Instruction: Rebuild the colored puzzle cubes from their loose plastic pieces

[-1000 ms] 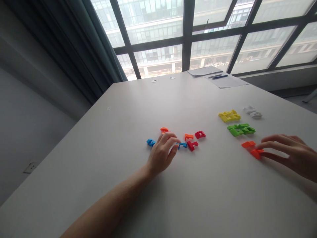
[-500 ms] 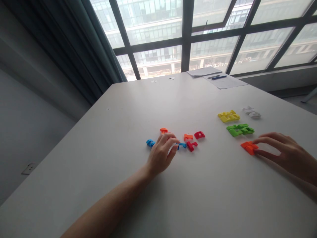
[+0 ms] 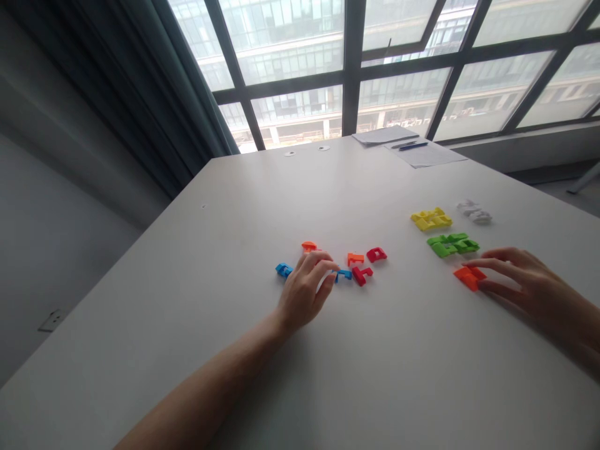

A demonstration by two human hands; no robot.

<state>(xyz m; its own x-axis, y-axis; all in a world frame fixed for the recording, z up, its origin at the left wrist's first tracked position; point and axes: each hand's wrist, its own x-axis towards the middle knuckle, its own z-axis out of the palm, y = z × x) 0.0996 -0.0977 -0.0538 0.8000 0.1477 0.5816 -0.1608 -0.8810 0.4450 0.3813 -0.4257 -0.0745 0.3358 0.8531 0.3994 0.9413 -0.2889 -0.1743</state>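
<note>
My left hand (image 3: 305, 287) hovers over or rests on the table with curled fingers, thumb and forefinger apart, and nothing visible in them. A blue plastic piece (image 3: 344, 274) lies just beyond its fingertips; another blue piece (image 3: 283, 270) is left of it, and an orange piece (image 3: 308, 247) is partly hidden behind it. At the right, my right hand (image 3: 520, 278) has its thumb and fingers around orange plastic pieces (image 3: 469, 277) placed together on the table. Right of my left hand lie an orange piece (image 3: 355, 258) and two red pieces (image 3: 376, 254).
Beyond my right hand sit groups of green pieces (image 3: 452, 244), yellow pieces (image 3: 431, 219) and white pieces (image 3: 474, 211). Paper sheets (image 3: 435, 155) and a blue pen (image 3: 413, 145) lie at the white table's (image 3: 262, 206) far edge, by the window.
My right hand has shifted slightly, its forefinger now reaching further over the far side of the orange pieces. My left hand keeps its place; the view has moved a little.
</note>
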